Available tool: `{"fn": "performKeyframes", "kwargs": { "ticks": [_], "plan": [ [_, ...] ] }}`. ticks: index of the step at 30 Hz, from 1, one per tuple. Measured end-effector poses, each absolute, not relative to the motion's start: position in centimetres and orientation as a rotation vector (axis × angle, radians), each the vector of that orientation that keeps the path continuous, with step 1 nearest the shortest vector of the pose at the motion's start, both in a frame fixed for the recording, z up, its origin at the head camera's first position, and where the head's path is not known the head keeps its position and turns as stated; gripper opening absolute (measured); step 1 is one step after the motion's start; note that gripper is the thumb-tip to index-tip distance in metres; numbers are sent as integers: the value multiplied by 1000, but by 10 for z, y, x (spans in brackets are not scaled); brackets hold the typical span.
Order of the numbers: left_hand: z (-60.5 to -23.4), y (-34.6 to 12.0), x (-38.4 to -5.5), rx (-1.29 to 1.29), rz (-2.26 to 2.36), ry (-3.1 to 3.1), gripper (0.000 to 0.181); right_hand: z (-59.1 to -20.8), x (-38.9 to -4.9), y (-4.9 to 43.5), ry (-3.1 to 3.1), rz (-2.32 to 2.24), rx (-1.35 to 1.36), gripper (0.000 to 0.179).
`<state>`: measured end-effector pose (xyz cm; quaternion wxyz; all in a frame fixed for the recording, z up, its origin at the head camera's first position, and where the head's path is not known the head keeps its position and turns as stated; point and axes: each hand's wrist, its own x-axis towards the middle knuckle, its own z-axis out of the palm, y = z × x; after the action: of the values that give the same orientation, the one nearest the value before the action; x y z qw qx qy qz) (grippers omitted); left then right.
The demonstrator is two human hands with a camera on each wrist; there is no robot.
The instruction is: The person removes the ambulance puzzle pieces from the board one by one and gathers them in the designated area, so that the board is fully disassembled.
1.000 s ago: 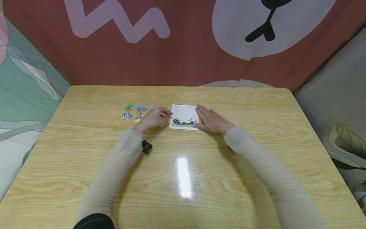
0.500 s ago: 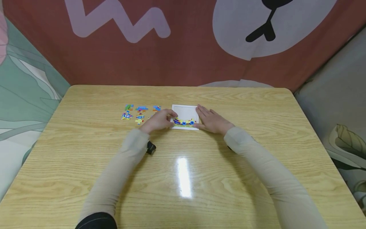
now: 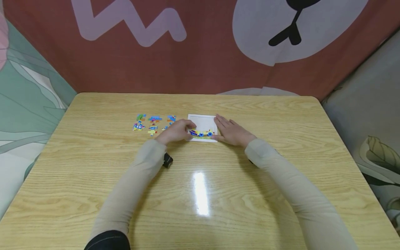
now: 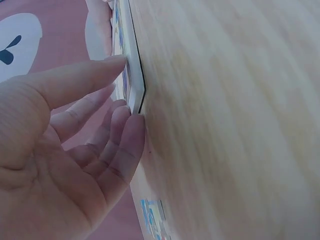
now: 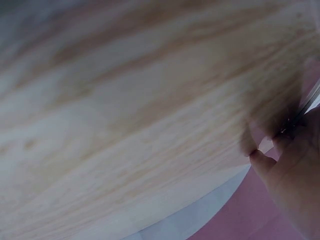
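A white-rimmed puzzle tray (image 3: pixel 204 121) lies on the table, with joined yellow and blue puzzle pieces (image 3: pixel 204 133) along its near side. My left hand (image 3: pixel 175 132) reaches over the tray's left edge. In the left wrist view, that hand's thumb (image 4: pixel 112 70) touches the rim, and its other fingers bend gently around the corner. No loose piece shows between them, though the hand covers part of the tray's left end. At the opposite edge, my right hand (image 3: pixel 232 133) rests flat with straight fingers against the rim; the right wrist view catches only part of it.
Several loose puzzle pieces (image 3: pixel 153 119) lie in rough columns left of the tray, some partly hidden behind my left hand. The wooden table (image 3: pixel 250 194) ends at a reddish printed cloth (image 3: pixel 206 62). A bright reflection (image 3: pixel 201 194) shines on the tabletop.
My left hand has shifted right, from beside the tray's left edge to over it, uncovering more loose pieces behind it. My right hand stays in place.
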<state>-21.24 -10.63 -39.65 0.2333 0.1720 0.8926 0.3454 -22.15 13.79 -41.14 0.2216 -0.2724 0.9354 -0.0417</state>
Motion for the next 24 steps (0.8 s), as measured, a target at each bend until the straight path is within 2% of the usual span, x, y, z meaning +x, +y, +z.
{"fn": "performKeyframes", "kwargs": {
  "ticks": [24],
  "plan": [
    [-395, -99, -216, 477, 824, 2474, 39, -407, -219, 137, 2610, -104, -779, 83]
  ]
}}
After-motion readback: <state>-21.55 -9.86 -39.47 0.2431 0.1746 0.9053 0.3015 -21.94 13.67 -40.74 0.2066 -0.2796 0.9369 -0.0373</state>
